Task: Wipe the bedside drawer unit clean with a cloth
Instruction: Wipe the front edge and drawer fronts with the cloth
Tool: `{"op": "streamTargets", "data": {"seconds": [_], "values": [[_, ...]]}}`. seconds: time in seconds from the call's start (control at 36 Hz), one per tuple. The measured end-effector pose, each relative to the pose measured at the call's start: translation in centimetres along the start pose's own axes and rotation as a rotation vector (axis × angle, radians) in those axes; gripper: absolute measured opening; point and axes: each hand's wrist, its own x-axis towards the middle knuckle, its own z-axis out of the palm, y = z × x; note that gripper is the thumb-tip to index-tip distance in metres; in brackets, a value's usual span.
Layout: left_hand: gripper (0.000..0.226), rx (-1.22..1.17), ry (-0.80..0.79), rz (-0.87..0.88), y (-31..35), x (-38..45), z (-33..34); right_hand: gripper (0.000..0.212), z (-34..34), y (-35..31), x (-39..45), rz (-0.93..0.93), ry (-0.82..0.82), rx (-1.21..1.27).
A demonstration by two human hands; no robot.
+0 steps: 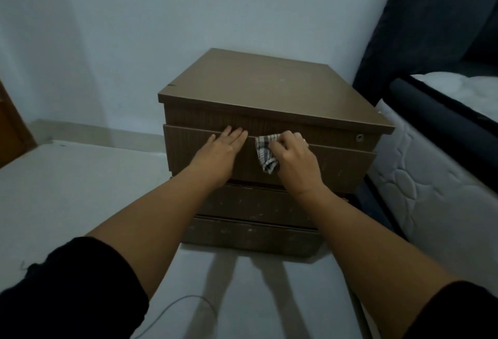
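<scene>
Right at the top edge of the top drawer front [336,166], both hands are working. The left hand [218,150] lies flat w/ fingers straight and close together, fingertips reaching just over the drawer's upper lip, prob bracing it so it doesn't slide while the other side rubs. The right hand [292,158] has its fingers curled round a small checked cloth [265,154], bunched up, w/ a loose corner hanging down below the knuckles against the wood. Bunching it gives a firmer pad for the narrow edge, I'd guess.

The drawer unit [256,87] sits on the floor just past both sets of fingertips, back to the wall, w/ the mattress [431,193] beside it, off to the outside of the right hand. Below the wrists, the lower drawers [250,206] show pale specks, so imo those aren't wiped yet. A keyhole [359,137] sits further right of the cloth hand. The top panel looks mostly plain, a faint mark or two.
</scene>
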Motion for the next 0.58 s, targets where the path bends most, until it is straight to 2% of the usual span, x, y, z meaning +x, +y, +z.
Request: {"op": "streamTargets", "data": {"seconds": [0.31,0.42,0.5,0.58], "values": [[0.089,-0.055,0.083,-0.033,0.3,0.2,1.4,0.026,4.5,-0.3,-4.1,0.059,-0.165,0.031],[0.091,-0.052,0.077,-0.033,0.3,0.2,1.8,0.027,6.1,-0.9,-5.4,0.122,-0.307,0.020],[0.091,-0.043,0.058,-0.037,0.3,0.3,1.9,0.020,6.7,-1.4,-6.0,0.182,-0.423,0.019],[0.091,-0.014,0.027,-0.039,0.4,0.4,1.8,0.031,6.8,-1.5,-5.9,0.207,-0.495,0.051]]}}
